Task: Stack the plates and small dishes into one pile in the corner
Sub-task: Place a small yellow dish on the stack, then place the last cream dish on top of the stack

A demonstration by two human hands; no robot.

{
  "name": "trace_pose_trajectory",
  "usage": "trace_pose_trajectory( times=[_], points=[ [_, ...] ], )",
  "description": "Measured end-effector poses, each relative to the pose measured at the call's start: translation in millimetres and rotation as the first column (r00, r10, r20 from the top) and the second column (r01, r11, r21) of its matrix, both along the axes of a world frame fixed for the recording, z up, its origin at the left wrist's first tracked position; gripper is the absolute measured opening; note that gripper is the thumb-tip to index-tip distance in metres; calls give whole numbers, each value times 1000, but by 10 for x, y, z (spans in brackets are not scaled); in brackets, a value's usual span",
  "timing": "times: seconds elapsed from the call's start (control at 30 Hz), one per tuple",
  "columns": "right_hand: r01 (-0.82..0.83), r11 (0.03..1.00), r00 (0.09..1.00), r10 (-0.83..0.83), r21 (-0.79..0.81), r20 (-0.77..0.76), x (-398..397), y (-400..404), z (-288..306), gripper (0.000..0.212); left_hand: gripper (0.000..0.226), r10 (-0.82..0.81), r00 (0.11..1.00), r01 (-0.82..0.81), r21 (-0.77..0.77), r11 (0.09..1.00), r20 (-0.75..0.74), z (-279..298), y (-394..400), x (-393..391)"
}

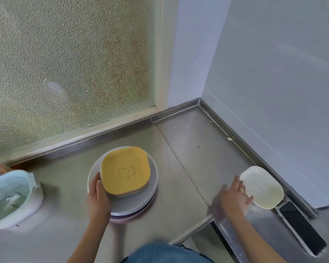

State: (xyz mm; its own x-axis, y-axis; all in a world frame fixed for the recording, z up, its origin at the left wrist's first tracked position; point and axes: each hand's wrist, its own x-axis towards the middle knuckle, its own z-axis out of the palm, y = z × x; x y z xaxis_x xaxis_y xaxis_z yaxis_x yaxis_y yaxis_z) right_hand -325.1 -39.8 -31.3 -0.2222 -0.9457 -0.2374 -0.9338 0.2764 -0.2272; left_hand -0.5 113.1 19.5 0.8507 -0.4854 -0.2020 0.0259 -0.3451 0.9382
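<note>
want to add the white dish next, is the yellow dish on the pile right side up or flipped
Right side up: the yellow dish shows its raised rim and bear drawing facing up, resting on the grey plate.

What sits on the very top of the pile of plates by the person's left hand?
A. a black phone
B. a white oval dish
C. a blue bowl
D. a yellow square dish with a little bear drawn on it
D: the yellow dish with a bear outline lies topmost on the grey plates, while the left hand holds the pile's edge.
</note>
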Motion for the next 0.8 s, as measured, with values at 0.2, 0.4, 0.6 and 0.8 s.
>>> trace_pose_trajectory(
  times=[0.2, 0.4, 0.6, 0.8],
  points=[
    [-88, 994, 996, 88, -64, -2, -54, 57, -17, 64, 40, -2, 999, 0, 42, 999, 36, -8, -14, -21],
    [-15, 1000, 989, 18, -22, 144, -27, 42, -20, 66, 40, -26, 999, 25, 68, 997, 19, 40, -2, -26],
    [-215, 937, 875, 310, -277, 371, 462, 57, 228, 40, 40, -25, 1000, 25, 76, 997, 4, 65, -1, -52],
    [-410, 631, 571, 740, -658, 355, 1492, 289, 829, 37, 40, -14, 998, 17, 45, 999, -57, 40, -13, -18]
  ],
)
